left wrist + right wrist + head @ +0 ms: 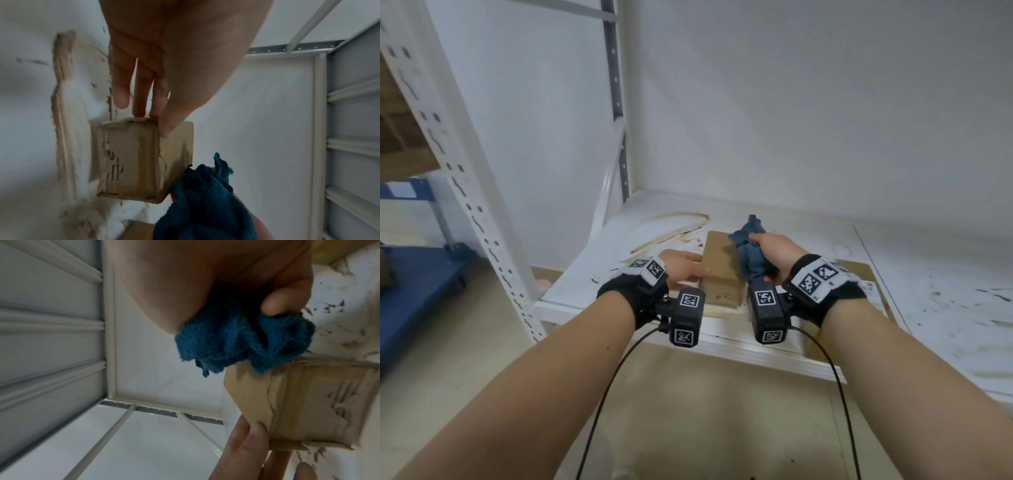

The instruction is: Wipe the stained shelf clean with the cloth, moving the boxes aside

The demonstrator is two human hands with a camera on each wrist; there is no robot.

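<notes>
A white shelf [808, 219] carries brown stain streaks [671, 229] and dark specks. A small cardboard box [722, 270] stands near its front edge. My left hand [683, 269] lies against the box's left side with straight fingers, and in the left wrist view the left hand [156, 91] has its thumb on the top of the box [131, 159]. My right hand [770, 251] grips a bunched blue cloth [748, 250] at the box's right edge. In the right wrist view the cloth [236, 340] touches the top of the box [308, 410].
A flat cardboard piece [869, 291] lies on the shelf under my right wrist. More smears mark the shelf on the right [962, 301]. A white perforated upright [465, 171] stands at the left, with a blue cart [410, 284] on the floor beyond it.
</notes>
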